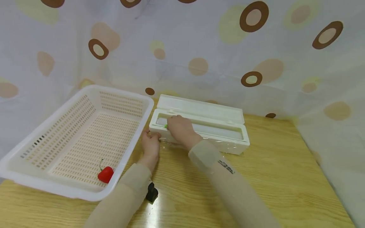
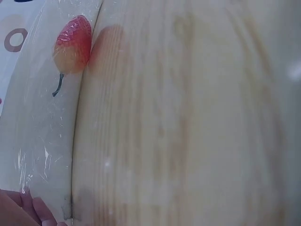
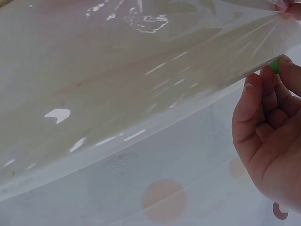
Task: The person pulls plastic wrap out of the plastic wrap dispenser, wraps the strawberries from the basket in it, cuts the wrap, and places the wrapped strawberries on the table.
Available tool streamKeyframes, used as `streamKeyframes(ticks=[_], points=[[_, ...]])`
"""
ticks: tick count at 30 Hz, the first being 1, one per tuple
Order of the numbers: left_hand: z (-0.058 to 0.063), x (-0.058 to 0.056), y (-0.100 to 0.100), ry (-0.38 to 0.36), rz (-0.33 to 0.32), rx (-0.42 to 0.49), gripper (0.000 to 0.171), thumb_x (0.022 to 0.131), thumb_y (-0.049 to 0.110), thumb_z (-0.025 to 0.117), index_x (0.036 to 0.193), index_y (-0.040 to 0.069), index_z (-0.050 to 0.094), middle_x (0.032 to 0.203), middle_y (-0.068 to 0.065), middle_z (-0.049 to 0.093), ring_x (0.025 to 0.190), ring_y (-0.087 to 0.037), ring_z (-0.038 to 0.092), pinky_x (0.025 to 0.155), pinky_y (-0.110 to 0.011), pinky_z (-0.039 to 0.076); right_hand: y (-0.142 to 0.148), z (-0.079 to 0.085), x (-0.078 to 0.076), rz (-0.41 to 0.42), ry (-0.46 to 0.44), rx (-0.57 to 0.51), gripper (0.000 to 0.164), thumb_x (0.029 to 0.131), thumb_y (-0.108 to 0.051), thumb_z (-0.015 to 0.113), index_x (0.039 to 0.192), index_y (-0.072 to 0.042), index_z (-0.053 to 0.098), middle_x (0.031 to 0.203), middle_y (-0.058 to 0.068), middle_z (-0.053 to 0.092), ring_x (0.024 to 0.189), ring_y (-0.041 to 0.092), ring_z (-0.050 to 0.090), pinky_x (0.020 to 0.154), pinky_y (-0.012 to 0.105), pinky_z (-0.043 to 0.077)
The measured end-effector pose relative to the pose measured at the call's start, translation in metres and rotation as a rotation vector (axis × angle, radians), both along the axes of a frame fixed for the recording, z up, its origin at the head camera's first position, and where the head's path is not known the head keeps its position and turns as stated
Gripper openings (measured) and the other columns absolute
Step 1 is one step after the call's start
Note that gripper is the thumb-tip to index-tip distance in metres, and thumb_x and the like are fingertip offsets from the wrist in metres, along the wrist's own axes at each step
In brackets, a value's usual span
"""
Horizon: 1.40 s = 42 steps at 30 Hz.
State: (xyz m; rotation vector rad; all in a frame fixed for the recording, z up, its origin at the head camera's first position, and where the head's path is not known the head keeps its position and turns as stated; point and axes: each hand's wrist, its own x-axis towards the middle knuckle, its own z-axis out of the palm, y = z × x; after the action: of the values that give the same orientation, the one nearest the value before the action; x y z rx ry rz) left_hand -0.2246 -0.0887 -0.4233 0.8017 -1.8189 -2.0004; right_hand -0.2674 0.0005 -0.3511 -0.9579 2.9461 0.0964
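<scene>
A long white cling film dispenser [image 1: 225,145] stands on the table with its lid [image 1: 199,107] raised at the back. My right hand [image 1: 182,128] reaches over its left part and pinches a small green slide cutter [image 3: 274,66]. At the box's left end, my left hand [image 1: 151,144] pinches the clear cling film [image 3: 188,56], which creases toward those fingers in the right wrist view. Film hangs over the box front. In the left wrist view a red and yellow fruit shape [image 2: 73,44] with a stem shows there; I cannot tell whether it is printed.
To the left stands a large white slotted basket [image 1: 125,158], its rim close to my left forearm. A red pepper-like fruit [image 1: 105,174] with a green stem lies in its near right corner. Behind the wooden table [image 1: 271,177] hangs a patterned cloth [image 1: 176,47].
</scene>
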Motion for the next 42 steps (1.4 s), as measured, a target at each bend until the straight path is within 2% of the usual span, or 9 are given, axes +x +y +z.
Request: streamKeyframes(ticks=[4, 10, 17, 22, 26, 30, 33, 38, 42], points=[[-0.002, -0.001, 0.000, 0.011, 0.010, 0.013, 0.047, 0.084, 0.000, 0.053, 0.130, -0.005, 0.044, 0.078, 0.000, 0.045, 0.072, -0.012, 0.042, 0.069, -0.026, 0.036, 0.007, 0.001, 0.002, -0.014, -0.007, 0.007, 0.023, 0.096, -0.021, 0.050, 0.106, -0.006, 0.064, 0.107, 0.008, 0.067, 0.097, 0.022, 0.059, 0.081, 0.038, 0.055], [-0.003, 0.001, 0.002, -0.012, -0.003, 0.016, 0.047, 0.086, 0.002, 0.052, 0.132, -0.004, 0.043, 0.078, 0.001, 0.045, 0.073, -0.013, 0.043, 0.070, -0.026, 0.037, 0.014, 0.002, 0.004, -0.029, -0.018, 0.010, 0.022, 0.095, -0.020, 0.051, 0.106, -0.006, 0.064, 0.106, 0.007, 0.067, 0.095, 0.021, 0.059, 0.078, 0.037, 0.056], [-0.001, 0.001, 0.005, -0.015, -0.007, 0.016, 0.045, 0.086, 0.002, 0.053, 0.130, -0.003, 0.045, 0.075, 0.002, 0.040, 0.070, -0.011, 0.040, 0.067, -0.024, 0.035, 0.030, 0.001, 0.008, 0.012, 0.053, 0.079, 0.018, 0.094, -0.010, 0.051, 0.106, -0.003, 0.062, 0.105, 0.009, 0.066, 0.093, 0.021, 0.057, 0.079, 0.033, 0.055], [0.000, 0.000, 0.006, -0.015, -0.004, 0.003, 0.044, 0.086, 0.002, 0.053, 0.129, -0.001, 0.045, 0.075, 0.002, 0.038, 0.068, -0.011, 0.038, 0.064, -0.024, 0.034, 0.046, 0.003, 0.009, 0.029, 0.101, 0.129, 0.019, 0.091, -0.001, 0.052, 0.107, -0.001, 0.062, 0.105, 0.012, 0.066, 0.095, 0.024, 0.058, 0.078, 0.035, 0.057], [0.000, 0.000, 0.004, -0.015, -0.008, 0.015, 0.044, 0.088, 0.002, 0.051, 0.131, 0.000, 0.043, 0.078, 0.002, 0.039, 0.069, -0.010, 0.038, 0.063, -0.023, 0.035, 0.062, 0.003, 0.008, 0.011, 0.102, 0.144, 0.022, 0.087, -0.005, 0.061, 0.108, -0.001, 0.062, 0.106, 0.012, 0.066, 0.096, 0.024, 0.059, 0.079, 0.036, 0.057], [0.000, 0.000, 0.003, -0.011, -0.003, 0.021, 0.046, 0.087, 0.001, 0.052, 0.132, 0.000, 0.043, 0.077, 0.002, 0.039, 0.068, -0.010, 0.039, 0.062, -0.023, 0.035, 0.078, 0.003, 0.008, -0.006, 0.101, 0.114, 0.020, 0.089, -0.011, 0.060, 0.106, -0.001, 0.062, 0.105, 0.012, 0.067, 0.095, 0.024, 0.059, 0.079, 0.037, 0.057], [0.000, 0.001, 0.002, -0.014, -0.008, 0.028, 0.048, 0.087, 0.001, 0.052, 0.133, 0.000, 0.042, 0.078, 0.002, 0.039, 0.068, -0.010, 0.038, 0.062, -0.023, 0.035, 0.089, 0.002, 0.009, -0.008, 0.114, 0.092, 0.019, 0.093, -0.014, 0.054, 0.104, -0.001, 0.064, 0.103, 0.011, 0.068, 0.094, 0.023, 0.060, 0.077, 0.036, 0.058], [0.000, 0.003, 0.000, -0.048, -0.042, 0.022, 0.049, 0.089, 0.003, 0.050, 0.136, 0.001, 0.038, 0.076, 0.002, 0.037, 0.066, -0.010, 0.037, 0.062, -0.023, 0.034, 0.099, 0.000, 0.010, 0.014, 0.145, 0.060, 0.020, 0.092, -0.017, 0.056, 0.100, -0.001, 0.064, 0.097, 0.011, 0.068, 0.087, 0.022, 0.060, 0.070, 0.033, 0.058], [0.001, 0.003, -0.001, -0.060, -0.049, 0.006, 0.049, 0.089, 0.005, 0.051, 0.136, 0.001, 0.039, 0.073, 0.003, 0.037, 0.063, -0.009, 0.037, 0.060, -0.023, 0.034, 0.101, 0.000, 0.011, 0.033, 0.167, 0.076, 0.020, 0.091, -0.017, 0.057, 0.098, 0.000, 0.063, 0.095, 0.011, 0.068, 0.084, 0.021, 0.060, 0.067, 0.032, 0.058]])
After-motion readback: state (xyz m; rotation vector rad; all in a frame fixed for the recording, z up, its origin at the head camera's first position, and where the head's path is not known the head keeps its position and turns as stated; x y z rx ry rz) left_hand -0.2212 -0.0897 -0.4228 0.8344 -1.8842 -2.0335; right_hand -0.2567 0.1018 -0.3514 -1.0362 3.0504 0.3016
